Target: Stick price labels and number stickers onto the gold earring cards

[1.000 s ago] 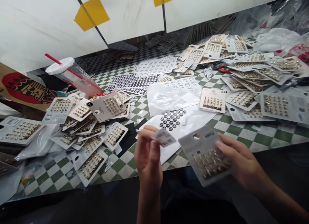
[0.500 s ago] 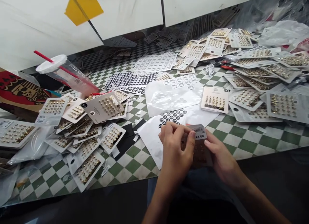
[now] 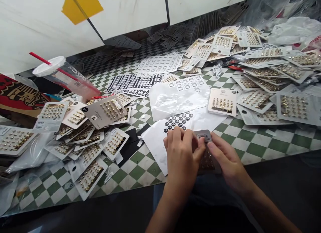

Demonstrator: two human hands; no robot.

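Observation:
Over the table's near edge, my right hand (image 3: 229, 161) grips an earring card (image 3: 207, 161) by its right side, thumb on the front. Rows of small gold studs show dimly on the card's lower part. Its upper part carries a white price label (image 3: 204, 135). My left hand (image 3: 182, 156) is closed at the card's upper left, with its thumb against the label's edge; its fingertips are partly hidden. Just beyond my hands lie a sheet of round black stickers (image 3: 178, 122) and a backing sheet with price labels (image 3: 180, 95). Another earring card (image 3: 222, 101) lies to their right.
Heaps of earring cards cover the left (image 3: 86, 149) and right (image 3: 273, 75) of the checkered table (image 3: 140, 172). A plastic cup with a red straw (image 3: 67, 75) leans at the left. More sticker sheets (image 3: 135, 84) lie farther back, below white panels (image 3: 135, 12).
My left thumb has moved down and onto the label's edge, and the label now sits flatter against the card. The card is tilted more upright. The view has shifted slightly.

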